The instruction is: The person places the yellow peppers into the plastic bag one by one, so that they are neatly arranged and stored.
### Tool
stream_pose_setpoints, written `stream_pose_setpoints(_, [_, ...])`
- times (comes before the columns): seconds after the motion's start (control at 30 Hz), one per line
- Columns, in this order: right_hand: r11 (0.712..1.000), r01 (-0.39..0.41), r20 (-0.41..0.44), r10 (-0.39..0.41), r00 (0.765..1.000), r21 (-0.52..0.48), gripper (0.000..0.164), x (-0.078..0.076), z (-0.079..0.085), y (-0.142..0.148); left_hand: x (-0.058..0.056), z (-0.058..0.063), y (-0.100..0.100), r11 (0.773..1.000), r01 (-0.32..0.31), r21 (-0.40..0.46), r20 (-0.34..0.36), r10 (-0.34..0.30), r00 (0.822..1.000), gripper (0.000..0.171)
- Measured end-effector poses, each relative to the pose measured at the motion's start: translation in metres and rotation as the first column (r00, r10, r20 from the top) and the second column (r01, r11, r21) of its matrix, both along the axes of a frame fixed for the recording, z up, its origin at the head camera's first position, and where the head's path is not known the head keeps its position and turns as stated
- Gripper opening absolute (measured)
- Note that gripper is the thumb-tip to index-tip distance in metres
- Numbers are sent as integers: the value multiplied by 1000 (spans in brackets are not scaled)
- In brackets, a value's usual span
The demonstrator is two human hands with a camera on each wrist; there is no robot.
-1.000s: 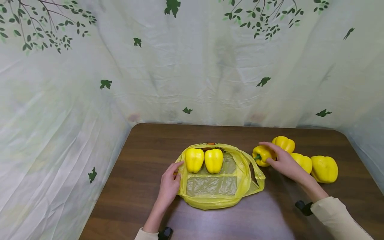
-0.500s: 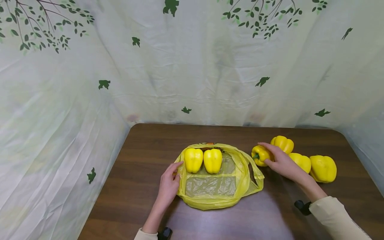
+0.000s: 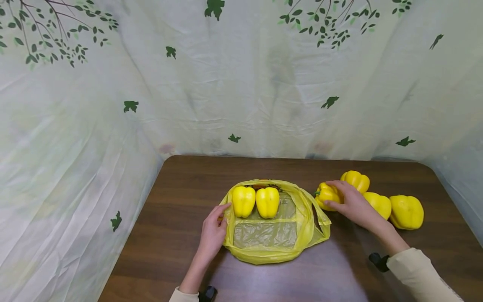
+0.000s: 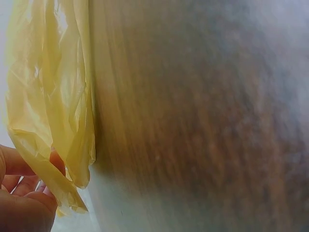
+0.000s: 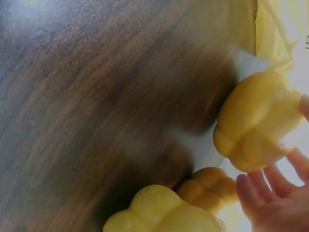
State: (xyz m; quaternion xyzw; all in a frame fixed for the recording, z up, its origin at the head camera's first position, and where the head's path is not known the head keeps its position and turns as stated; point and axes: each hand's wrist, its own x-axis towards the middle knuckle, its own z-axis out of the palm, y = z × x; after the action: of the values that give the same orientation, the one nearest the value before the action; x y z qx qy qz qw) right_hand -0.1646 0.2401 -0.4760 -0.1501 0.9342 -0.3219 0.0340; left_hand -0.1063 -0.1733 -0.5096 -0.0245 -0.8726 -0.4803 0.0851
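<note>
A yellow plastic bag lies spread open on the table, with two yellow bell peppers side by side in its back left part. At the bag's left edge, my left hand holds the rim; in the left wrist view its fingers pass behind a fold of the yellow film. My right hand grips another yellow bell pepper just right of the bag's handle, thumb on the near side and fingers on the far side. Its green stem points left, toward the bag. The right wrist view shows this pepper's lobed end.
Behind and beside the right hand are three more bell peppers: one at the back, one partly hidden by the hand, one farthest right. The dark wooden table ends against a leaf-printed cloth.
My right hand shifts slightly left, and the pepper in it turns so that its stem faces left instead of toward me. The left hand and the bagged peppers stay put.
</note>
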Motion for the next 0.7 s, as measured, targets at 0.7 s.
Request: stream_pose_setpoints(0.7, [999, 46, 41, -46, 998, -10, 69, 0, -3, -5, -1, -1, -1, 1000, -9, 12, 10, 9, 1000, 48])
